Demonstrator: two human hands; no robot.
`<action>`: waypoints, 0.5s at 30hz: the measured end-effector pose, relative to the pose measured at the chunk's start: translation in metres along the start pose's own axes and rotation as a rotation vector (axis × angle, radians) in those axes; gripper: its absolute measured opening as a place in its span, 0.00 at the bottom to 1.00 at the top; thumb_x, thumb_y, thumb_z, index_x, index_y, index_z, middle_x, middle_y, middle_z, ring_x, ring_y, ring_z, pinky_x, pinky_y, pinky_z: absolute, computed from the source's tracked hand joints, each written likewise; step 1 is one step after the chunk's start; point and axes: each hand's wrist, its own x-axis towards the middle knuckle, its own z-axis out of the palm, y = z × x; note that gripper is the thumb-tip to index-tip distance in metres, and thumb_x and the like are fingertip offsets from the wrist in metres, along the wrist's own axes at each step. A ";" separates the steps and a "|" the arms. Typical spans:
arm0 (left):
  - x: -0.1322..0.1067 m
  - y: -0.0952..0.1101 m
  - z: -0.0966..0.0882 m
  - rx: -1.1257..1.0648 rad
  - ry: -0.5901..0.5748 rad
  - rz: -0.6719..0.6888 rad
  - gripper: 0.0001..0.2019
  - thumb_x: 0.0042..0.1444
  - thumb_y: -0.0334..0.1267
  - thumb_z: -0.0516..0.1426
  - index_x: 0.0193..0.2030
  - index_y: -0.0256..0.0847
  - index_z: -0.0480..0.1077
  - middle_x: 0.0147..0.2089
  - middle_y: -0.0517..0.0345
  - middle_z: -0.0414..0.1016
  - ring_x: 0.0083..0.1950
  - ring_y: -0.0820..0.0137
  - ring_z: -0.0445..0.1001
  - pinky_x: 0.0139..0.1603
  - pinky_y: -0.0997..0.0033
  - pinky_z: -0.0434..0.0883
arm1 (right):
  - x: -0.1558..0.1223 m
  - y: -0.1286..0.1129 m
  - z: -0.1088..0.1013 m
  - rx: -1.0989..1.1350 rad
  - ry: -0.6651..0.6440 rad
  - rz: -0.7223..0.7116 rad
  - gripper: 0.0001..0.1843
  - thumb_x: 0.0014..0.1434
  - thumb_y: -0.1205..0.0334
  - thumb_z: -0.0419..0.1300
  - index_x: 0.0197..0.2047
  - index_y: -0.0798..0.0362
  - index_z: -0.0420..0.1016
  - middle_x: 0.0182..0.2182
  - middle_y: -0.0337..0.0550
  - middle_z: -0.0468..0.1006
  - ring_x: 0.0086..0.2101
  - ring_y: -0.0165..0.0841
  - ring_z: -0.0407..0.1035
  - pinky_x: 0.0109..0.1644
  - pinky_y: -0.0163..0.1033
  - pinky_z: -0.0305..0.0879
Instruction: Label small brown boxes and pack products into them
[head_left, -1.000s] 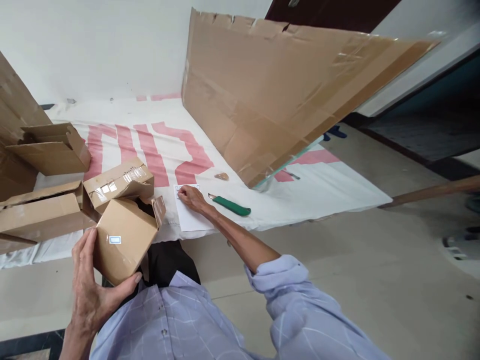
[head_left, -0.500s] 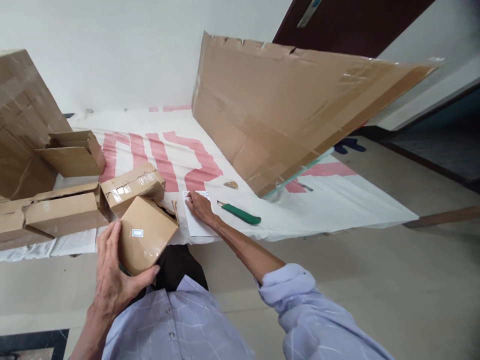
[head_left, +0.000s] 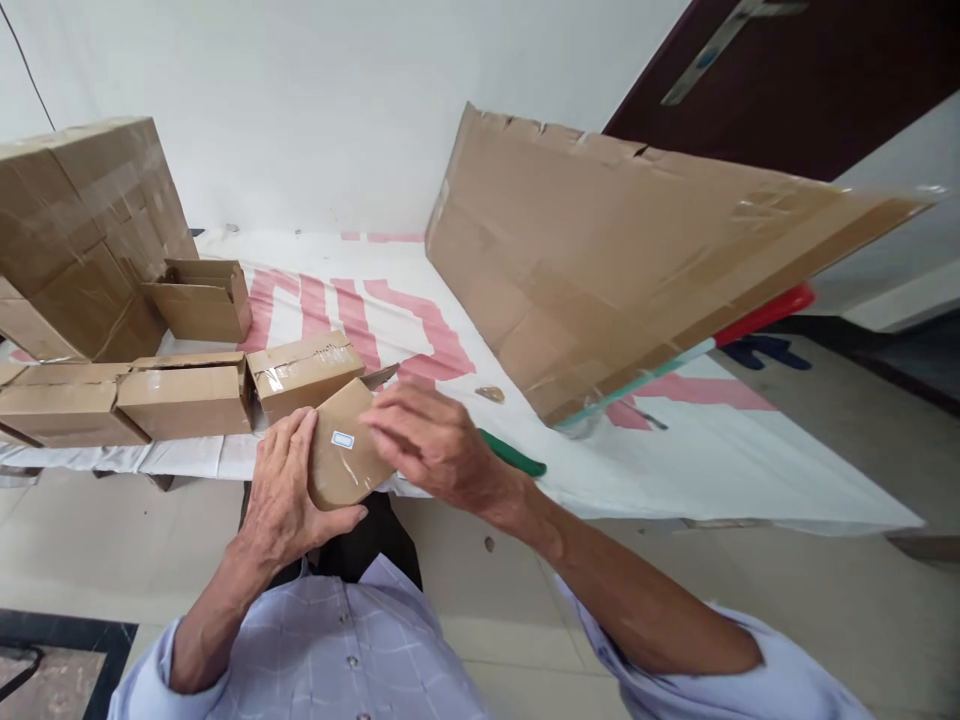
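Note:
My left hand (head_left: 289, 490) grips a small cardboard box (head_left: 349, 455) in front of my body, tilted, fingers along its left side and thumb at its lower edge. A small white label with a blue border (head_left: 343, 440) sits on the face turned up toward me. My right hand (head_left: 439, 440) is at the box's right side, fingers bent and pinched together over that face; what they hold, if anything, I cannot make out. Behind the right hand shows part of a green utility knife (head_left: 514, 453) on the table. The white sheet beside it is hidden.
Several cardboard boxes (head_left: 184, 400) line the table's front left, with an open-topped box (head_left: 201, 302) and a large carton (head_left: 97, 240) behind. A large cardboard panel (head_left: 600, 260) leans across the right side of the white-covered table (head_left: 712, 470). A brown scrap (head_left: 490, 394) lies near it.
My right hand has lifted from the white sheet and come left to the box. The left hand still holds the box, and the view has shifted.

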 end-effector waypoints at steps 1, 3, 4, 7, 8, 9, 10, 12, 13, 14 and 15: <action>0.001 0.000 0.001 0.002 -0.003 0.015 0.61 0.43 0.48 0.76 0.79 0.42 0.48 0.73 0.32 0.67 0.71 0.38 0.69 0.70 0.33 0.69 | 0.005 -0.006 0.001 -0.018 -0.066 -0.054 0.11 0.70 0.72 0.58 0.46 0.50 0.82 0.38 0.46 0.81 0.40 0.38 0.73 0.46 0.44 0.72; 0.003 0.002 0.003 0.003 -0.014 0.023 0.60 0.43 0.48 0.75 0.79 0.40 0.49 0.72 0.31 0.68 0.71 0.38 0.70 0.70 0.33 0.69 | 0.008 -0.009 0.006 -0.076 -0.167 -0.110 0.12 0.72 0.71 0.57 0.44 0.52 0.82 0.36 0.46 0.80 0.38 0.37 0.72 0.42 0.43 0.71; 0.004 0.003 0.003 0.001 -0.021 0.018 0.60 0.44 0.48 0.75 0.79 0.40 0.50 0.72 0.31 0.68 0.71 0.38 0.70 0.70 0.33 0.68 | 0.007 -0.008 0.008 -0.103 -0.201 -0.119 0.12 0.72 0.71 0.57 0.43 0.52 0.82 0.36 0.46 0.80 0.38 0.37 0.71 0.42 0.43 0.71; 0.007 0.005 0.003 -0.012 -0.046 0.007 0.59 0.44 0.49 0.75 0.78 0.39 0.51 0.72 0.31 0.69 0.71 0.38 0.70 0.70 0.32 0.68 | 0.005 0.000 0.011 -0.134 -0.253 -0.128 0.13 0.72 0.70 0.57 0.40 0.52 0.82 0.36 0.46 0.80 0.38 0.37 0.70 0.42 0.44 0.70; 0.007 0.006 0.003 -0.015 -0.052 0.007 0.58 0.44 0.49 0.75 0.78 0.39 0.52 0.72 0.32 0.68 0.71 0.38 0.70 0.70 0.32 0.68 | 0.004 0.001 0.011 -0.133 -0.256 -0.129 0.13 0.72 0.71 0.57 0.39 0.52 0.82 0.35 0.46 0.80 0.38 0.38 0.70 0.42 0.44 0.69; 0.007 0.007 0.003 -0.018 -0.055 0.008 0.58 0.44 0.49 0.75 0.78 0.39 0.53 0.72 0.32 0.68 0.71 0.38 0.70 0.70 0.33 0.68 | 0.004 0.002 0.010 -0.135 -0.258 -0.129 0.13 0.72 0.71 0.58 0.39 0.52 0.82 0.35 0.46 0.79 0.38 0.38 0.70 0.41 0.44 0.68; 0.007 0.007 0.003 -0.018 -0.056 0.006 0.58 0.44 0.49 0.75 0.78 0.39 0.53 0.72 0.32 0.68 0.71 0.38 0.70 0.70 0.33 0.68 | 0.004 0.002 0.010 -0.140 -0.260 -0.129 0.13 0.72 0.71 0.58 0.38 0.52 0.82 0.35 0.46 0.79 0.38 0.38 0.70 0.41 0.43 0.68; 0.008 0.008 0.004 -0.018 -0.056 0.001 0.58 0.44 0.49 0.75 0.78 0.40 0.53 0.72 0.32 0.68 0.71 0.38 0.70 0.70 0.33 0.68 | 0.005 0.001 0.009 -0.153 -0.269 -0.123 0.13 0.72 0.70 0.58 0.37 0.53 0.81 0.35 0.46 0.79 0.38 0.38 0.70 0.41 0.43 0.68; 0.008 0.008 0.005 -0.017 -0.056 0.000 0.57 0.44 0.49 0.75 0.77 0.40 0.53 0.72 0.32 0.68 0.71 0.38 0.70 0.70 0.33 0.68 | 0.005 0.000 0.008 -0.159 -0.277 -0.116 0.13 0.72 0.70 0.57 0.37 0.53 0.81 0.35 0.46 0.79 0.38 0.37 0.70 0.41 0.43 0.68; 0.008 0.008 0.005 -0.017 -0.058 0.002 0.57 0.44 0.49 0.75 0.77 0.39 0.53 0.72 0.32 0.68 0.70 0.38 0.70 0.70 0.33 0.68 | 0.005 -0.001 0.008 -0.166 -0.285 -0.109 0.14 0.73 0.70 0.57 0.37 0.53 0.81 0.35 0.46 0.79 0.38 0.37 0.70 0.41 0.43 0.68; 0.007 0.008 0.006 -0.017 -0.058 0.004 0.58 0.43 0.49 0.75 0.77 0.39 0.53 0.72 0.31 0.68 0.70 0.38 0.70 0.69 0.33 0.68 | 0.005 -0.001 0.008 -0.174 -0.291 -0.105 0.14 0.73 0.70 0.57 0.36 0.53 0.80 0.35 0.46 0.79 0.38 0.37 0.70 0.41 0.43 0.68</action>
